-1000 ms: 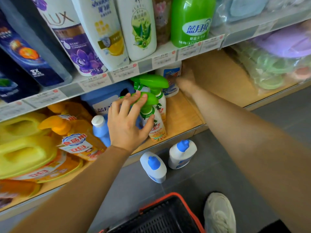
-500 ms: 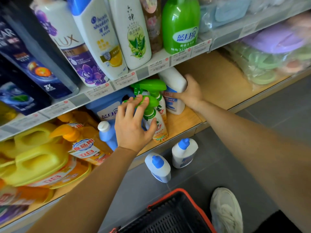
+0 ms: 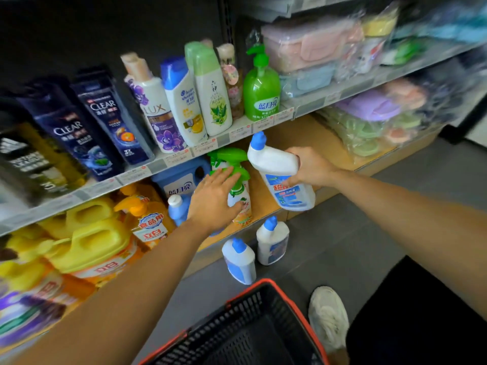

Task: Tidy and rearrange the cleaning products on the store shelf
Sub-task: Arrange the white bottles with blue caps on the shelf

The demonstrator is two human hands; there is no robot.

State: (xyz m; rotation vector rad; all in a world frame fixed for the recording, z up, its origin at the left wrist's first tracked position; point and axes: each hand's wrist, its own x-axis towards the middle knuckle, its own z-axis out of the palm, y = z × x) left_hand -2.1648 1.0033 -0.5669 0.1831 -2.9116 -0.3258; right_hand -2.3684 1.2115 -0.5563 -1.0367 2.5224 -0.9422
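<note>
Head view, right hand [image 3: 311, 167] gripping white blue-capped bottle [image 3: 279, 167], left hand [image 3: 213, 201] resting flat on green sprayer [image 3: 239, 193].

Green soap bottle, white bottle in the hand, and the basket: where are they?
Green soap bottle [image 3: 259, 86]: head view, on its green body.
White bottle [image 3: 276, 164]: head view, on its white shoulder.
Basket [image 3: 247, 327]: head view, on its black mesh wall.

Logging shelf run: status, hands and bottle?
Right hand grips white blue-capped cleaner bottle, tilted, off shelf. Left hand rests on green-trigger spray bottle. Two similar bottles on floor.
</note>
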